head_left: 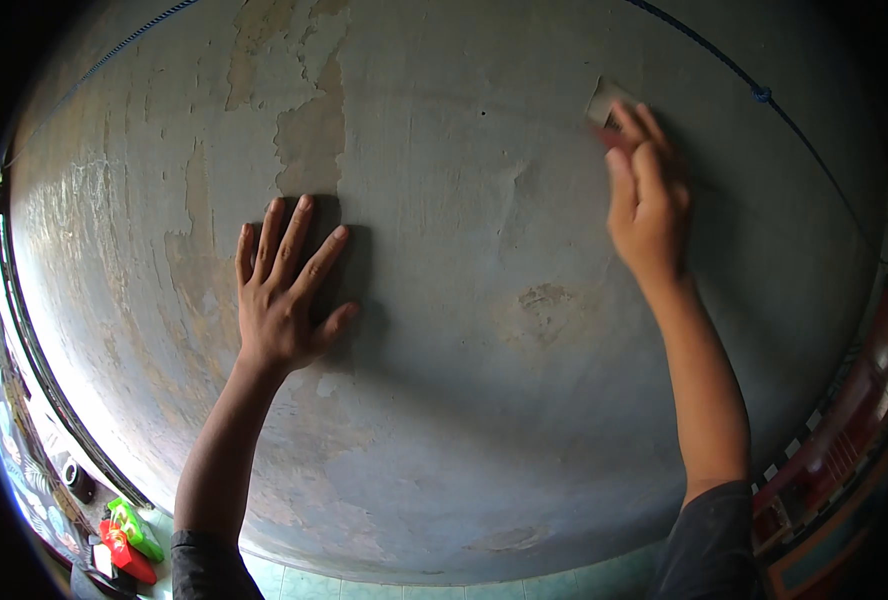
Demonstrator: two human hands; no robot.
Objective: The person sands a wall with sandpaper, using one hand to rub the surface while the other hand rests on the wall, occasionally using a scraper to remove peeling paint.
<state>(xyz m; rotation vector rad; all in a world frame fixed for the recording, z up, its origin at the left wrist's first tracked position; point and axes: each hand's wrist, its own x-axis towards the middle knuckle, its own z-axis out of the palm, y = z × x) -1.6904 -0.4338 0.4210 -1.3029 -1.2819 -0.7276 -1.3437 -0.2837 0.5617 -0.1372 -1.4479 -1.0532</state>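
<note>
In front of me is a grey wall point(434, 260) with peeling, flaking paint. My left hand point(282, 300) lies on it with the fingers spread, just below a long bare patch point(309, 135) where paint has come off. Higher up on the right, my right hand point(654, 195) is closed around a small scraper point(604, 135) with a reddish part. Motion blurs the tool and fingertips a little. Beside the scraper's upper end shows a pale patch point(609, 98) on the wall. A rough worn spot point(544, 305) lies between the two hands, lower down.
A blue rope point(761, 95) with a knot crosses the upper right, and another rope stretch point(134, 40) the upper left. At lower left are a green packet point(136, 528) and a red item point(124, 552). Pale floor tiles point(434, 592) run along the bottom; reddish furniture point(824, 440) stands right.
</note>
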